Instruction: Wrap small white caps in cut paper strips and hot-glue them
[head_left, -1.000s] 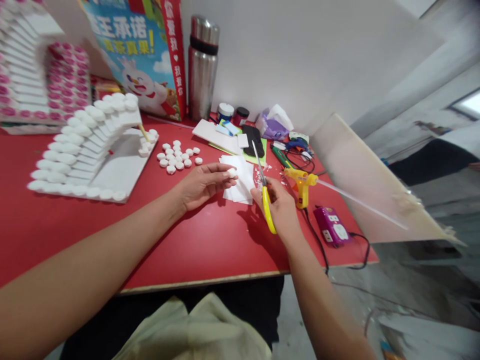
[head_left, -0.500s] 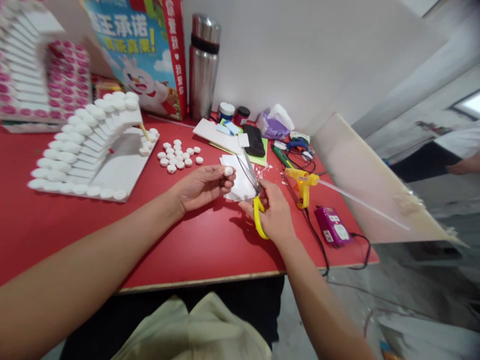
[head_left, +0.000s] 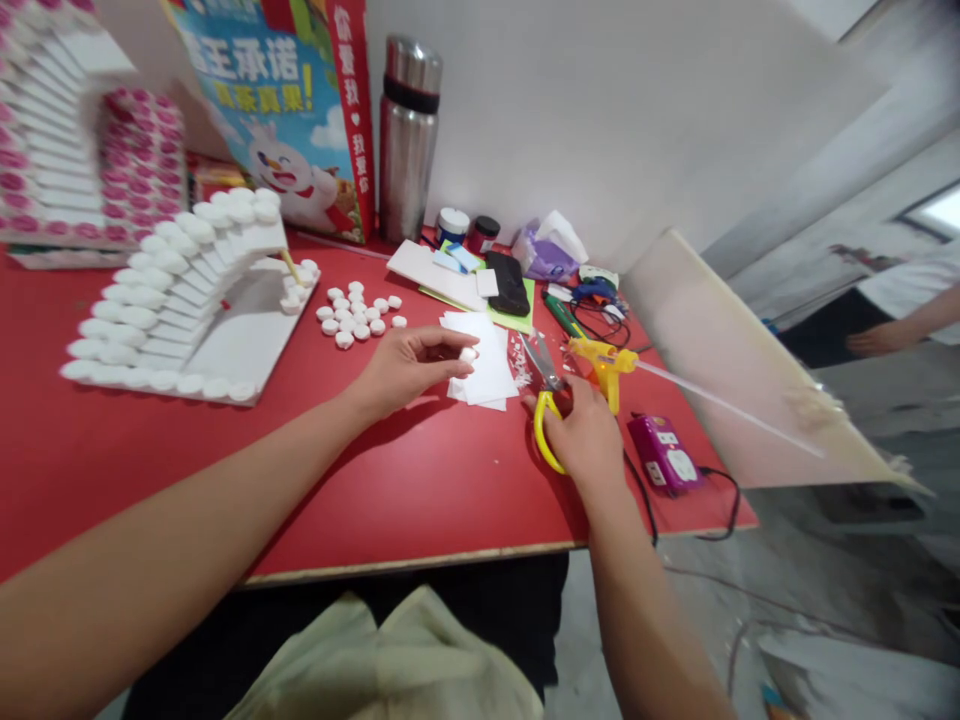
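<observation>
My left hand (head_left: 409, 365) pinches a small white round piece (head_left: 468, 354) between thumb and fingertips, just above a stack of white paper sheets (head_left: 484, 365) on the red table (head_left: 225, 450). My right hand (head_left: 589, 435) grips yellow-handled scissors (head_left: 544, 400), lowered to the table to the right of the sheets, blades pointing away from me. White scraps lie by the blade tips. A pile of small white round pieces (head_left: 356, 312) lies beyond my left hand.
A white stepped model (head_left: 180, 300) studded with white caps stands at the left. A yellow glue gun (head_left: 604, 365) and a purple device (head_left: 664, 455) with cables lie right of my hand. A steel flask (head_left: 405, 140), jars, a black phone and a slanted white board (head_left: 735, 360) stand behind. Another person's arm shows at far right.
My right hand has moved the scissors rightward and down onto the table, away from my left hand. My left hand has dropped slightly towards the paper sheets, keeping the white piece.
</observation>
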